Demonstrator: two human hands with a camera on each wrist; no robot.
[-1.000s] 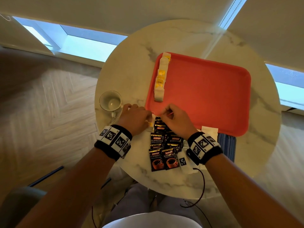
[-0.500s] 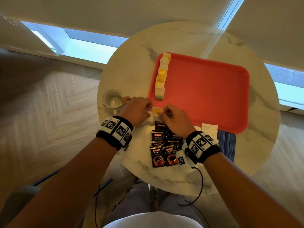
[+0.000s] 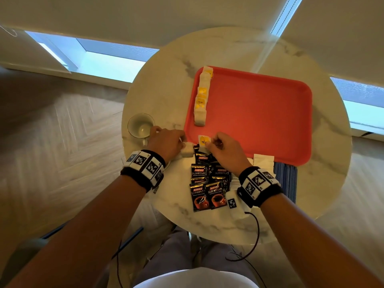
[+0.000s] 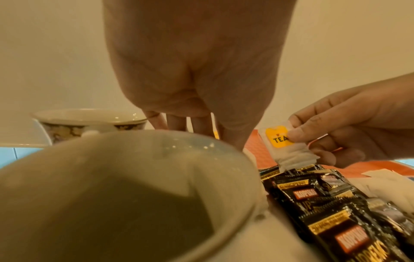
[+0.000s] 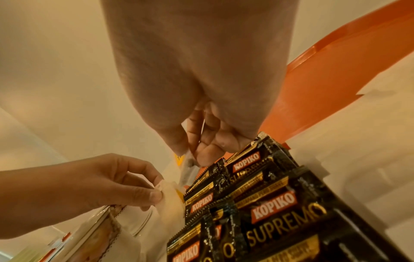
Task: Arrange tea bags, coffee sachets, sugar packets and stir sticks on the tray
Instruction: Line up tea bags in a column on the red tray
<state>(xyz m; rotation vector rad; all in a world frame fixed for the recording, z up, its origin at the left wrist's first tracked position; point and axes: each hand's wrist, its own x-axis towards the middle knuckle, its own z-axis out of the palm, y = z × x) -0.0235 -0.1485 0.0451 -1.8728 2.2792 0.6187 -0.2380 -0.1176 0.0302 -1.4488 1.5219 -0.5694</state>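
A red tray [image 3: 259, 113] lies on the round marble table [image 3: 166, 90], with a row of tea bags [image 3: 201, 100] along its left edge. At the tray's near left corner my right hand [image 3: 211, 142] pinches a tea bag with a yellow TEA tag [image 3: 203, 141], seen hanging in the left wrist view [image 4: 289, 154]. Just left of it, my left hand [image 3: 184, 145] pinches a plain white tea bag [image 3: 188, 151] between thumb and forefinger [image 5: 154, 194]. Black coffee sachets [image 3: 205, 183] lie piled below both hands.
A cup [image 3: 141, 125] stands by the table's left edge, close to my left hand. White paper packets [image 3: 264, 161] and a blue striped bundle [image 3: 287, 179] lie near the tray's front right. A pale cup [image 4: 112, 195] fills the left wrist view's foreground.
My hands have drawn slightly apart. The tea bag with the yellow tag has come into view in my right hand, and a white one shows in my left.
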